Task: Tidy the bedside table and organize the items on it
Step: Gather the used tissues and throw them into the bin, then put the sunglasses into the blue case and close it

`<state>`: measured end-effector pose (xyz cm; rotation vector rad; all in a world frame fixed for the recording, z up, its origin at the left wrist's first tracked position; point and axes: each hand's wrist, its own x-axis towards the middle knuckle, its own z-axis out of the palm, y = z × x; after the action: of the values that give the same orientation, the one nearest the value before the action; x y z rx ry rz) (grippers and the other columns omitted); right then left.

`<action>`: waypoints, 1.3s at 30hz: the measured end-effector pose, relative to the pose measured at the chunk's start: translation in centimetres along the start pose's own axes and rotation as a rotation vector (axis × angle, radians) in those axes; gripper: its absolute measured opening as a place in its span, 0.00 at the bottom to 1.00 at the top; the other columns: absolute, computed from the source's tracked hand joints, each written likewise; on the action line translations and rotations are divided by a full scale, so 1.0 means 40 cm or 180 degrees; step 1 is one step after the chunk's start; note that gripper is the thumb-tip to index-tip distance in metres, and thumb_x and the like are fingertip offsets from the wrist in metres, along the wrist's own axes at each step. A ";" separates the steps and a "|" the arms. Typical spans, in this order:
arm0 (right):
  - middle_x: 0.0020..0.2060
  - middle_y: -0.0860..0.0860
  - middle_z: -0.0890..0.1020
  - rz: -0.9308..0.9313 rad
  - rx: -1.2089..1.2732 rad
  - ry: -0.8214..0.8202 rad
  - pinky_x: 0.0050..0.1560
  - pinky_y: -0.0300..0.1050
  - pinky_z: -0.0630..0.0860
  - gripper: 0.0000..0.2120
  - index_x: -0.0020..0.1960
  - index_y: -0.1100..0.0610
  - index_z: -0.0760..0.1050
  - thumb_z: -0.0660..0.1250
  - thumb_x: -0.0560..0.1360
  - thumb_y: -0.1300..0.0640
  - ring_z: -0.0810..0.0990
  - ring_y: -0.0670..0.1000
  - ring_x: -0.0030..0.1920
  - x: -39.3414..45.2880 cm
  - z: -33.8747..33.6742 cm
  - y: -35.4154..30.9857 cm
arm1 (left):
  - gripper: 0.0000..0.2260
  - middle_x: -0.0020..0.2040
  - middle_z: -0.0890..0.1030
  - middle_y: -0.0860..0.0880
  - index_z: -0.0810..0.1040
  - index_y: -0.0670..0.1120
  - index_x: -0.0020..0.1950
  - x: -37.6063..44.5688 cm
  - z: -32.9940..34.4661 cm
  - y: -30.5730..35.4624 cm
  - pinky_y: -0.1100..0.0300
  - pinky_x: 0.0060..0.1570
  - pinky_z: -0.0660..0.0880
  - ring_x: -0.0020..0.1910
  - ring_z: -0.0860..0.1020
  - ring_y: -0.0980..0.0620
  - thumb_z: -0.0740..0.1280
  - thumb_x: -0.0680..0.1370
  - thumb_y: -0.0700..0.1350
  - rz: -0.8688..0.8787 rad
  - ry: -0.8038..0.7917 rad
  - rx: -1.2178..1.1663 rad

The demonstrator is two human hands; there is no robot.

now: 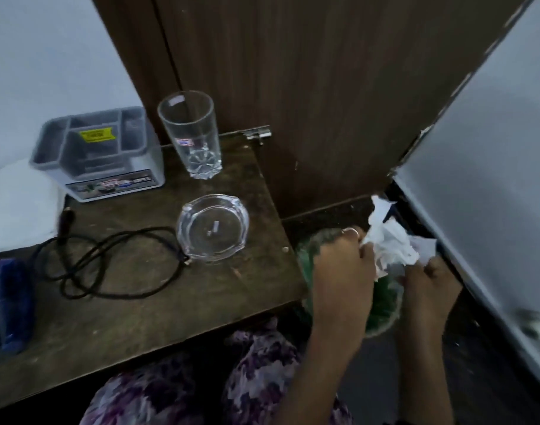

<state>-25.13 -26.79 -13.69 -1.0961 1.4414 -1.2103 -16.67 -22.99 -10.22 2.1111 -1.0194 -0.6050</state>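
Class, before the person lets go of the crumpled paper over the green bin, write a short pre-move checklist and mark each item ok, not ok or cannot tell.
1. Crumpled paper gripped by both the left hand and the right hand: ok.
2. Paper above the green bin: ok.
3. Room left inside the bin: cannot tell, the hands hide it.
4. Glass upright on the table, away from the arms: ok.
5. Ashtray emptied: not ok, a small white bit lies in it.
6. Black cable tidied: not ok, it sprawls loose.
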 end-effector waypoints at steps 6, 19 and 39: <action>0.39 0.55 0.83 0.0518 -0.0512 0.0126 0.39 0.41 0.75 0.06 0.48 0.60 0.81 0.67 0.73 0.62 0.81 0.52 0.39 0.047 -0.026 0.203 | 0.11 0.51 0.81 0.41 0.78 0.41 0.52 -0.009 0.217 -0.084 0.53 0.48 0.72 0.51 0.79 0.43 0.60 0.79 0.46 -0.0814 -0.0604 -0.0214; 0.53 0.58 0.81 0.0862 -0.1121 -0.0388 0.56 0.50 0.74 0.12 0.59 0.63 0.76 0.62 0.76 0.64 0.78 0.54 0.52 0.071 -0.003 0.321 | 0.14 0.61 0.77 0.41 0.71 0.40 0.63 0.049 0.311 -0.192 0.52 0.56 0.72 0.60 0.76 0.43 0.60 0.79 0.44 -0.0934 -0.1067 0.0484; 0.43 0.47 0.85 -0.0738 0.0596 -0.2131 0.45 0.33 0.76 0.11 0.47 0.49 0.81 0.66 0.74 0.64 0.83 0.44 0.45 -0.253 0.228 -0.169 | 0.11 0.45 0.83 0.55 0.80 0.51 0.53 -0.105 -0.305 -0.142 0.70 0.45 0.73 0.44 0.80 0.62 0.65 0.75 0.38 0.0174 0.1056 -0.1123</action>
<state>-13.98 -19.16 -6.70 -1.3892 0.6935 -0.9697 -8.36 -12.32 -6.27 1.7902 -0.7218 -0.3594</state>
